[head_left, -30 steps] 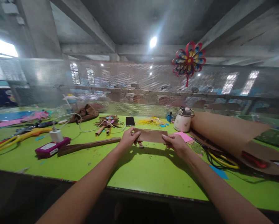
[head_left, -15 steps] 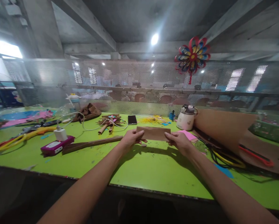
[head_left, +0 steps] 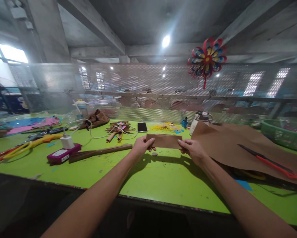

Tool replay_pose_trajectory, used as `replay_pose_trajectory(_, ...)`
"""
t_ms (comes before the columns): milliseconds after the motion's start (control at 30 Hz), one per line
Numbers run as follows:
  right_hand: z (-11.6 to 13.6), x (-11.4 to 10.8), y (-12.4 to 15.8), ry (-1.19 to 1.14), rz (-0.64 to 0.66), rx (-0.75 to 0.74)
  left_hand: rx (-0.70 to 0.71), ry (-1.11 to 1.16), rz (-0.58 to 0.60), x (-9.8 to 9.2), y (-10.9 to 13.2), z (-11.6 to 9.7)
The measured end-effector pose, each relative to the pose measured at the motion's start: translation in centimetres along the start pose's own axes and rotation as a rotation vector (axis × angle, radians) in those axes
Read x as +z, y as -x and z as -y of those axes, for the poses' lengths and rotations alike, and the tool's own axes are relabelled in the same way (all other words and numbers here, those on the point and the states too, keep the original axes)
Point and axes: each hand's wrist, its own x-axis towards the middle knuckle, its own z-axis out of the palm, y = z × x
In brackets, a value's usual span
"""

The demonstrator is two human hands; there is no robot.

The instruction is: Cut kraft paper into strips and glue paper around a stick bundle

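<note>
A small strip of brown paper [head_left: 164, 141] is stretched between my two hands above the green table. Its left end is pinched by my left hand [head_left: 142, 146], thumb on the near face. At the other end my right hand [head_left: 191, 147] grips it in the same way. Below the strip, near my left fingers, a small pebble-like lump [head_left: 154, 154] lies on the tabletop. A long rolled or folded brown paper piece [head_left: 101, 153] rests left of my left hand. To the right of my right hand spreads a large brown paper sheet [head_left: 227, 142].
Red-handled scissors [head_left: 274, 162] lie on the large sheet. Behind my hands are a phone [head_left: 142, 127], a spiky brown paper craft [head_left: 120, 127] and yellow scraps [head_left: 165, 126]. At left sits a purple power strip [head_left: 64, 153] with a white charger. A green basket [head_left: 282, 135] stands right.
The large brown sheet at right has dropped from a raised curl to lying flatter, covering the pink paper and most cables. My hands still hold the strip; the view has shifted slightly.
</note>
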Motion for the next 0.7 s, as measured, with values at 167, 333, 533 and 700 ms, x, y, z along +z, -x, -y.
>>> replay_pose_trajectory(167,-0.7,0.1,-0.4,0.041,-0.027,-0.013,-0.011,-0.055,-0.039,0.0,0.0,0.1)
replay_pose_trajectory(333,-1.0,0.4,-0.5,0.068,-0.044,-0.032,0.0,-0.11,-0.094,-0.1,-0.2,0.4)
replay_pose_trajectory(533,-0.3,1.0,0.2,0.109,-0.054,-0.05,0.032,-0.167,-0.123,-0.1,-0.3,0.5)
replay_pose_trajectory(700,-0.3,1.4,0.2,0.105,-0.126,-0.067,0.022,-0.184,-0.093,-0.1,-0.5,1.0)
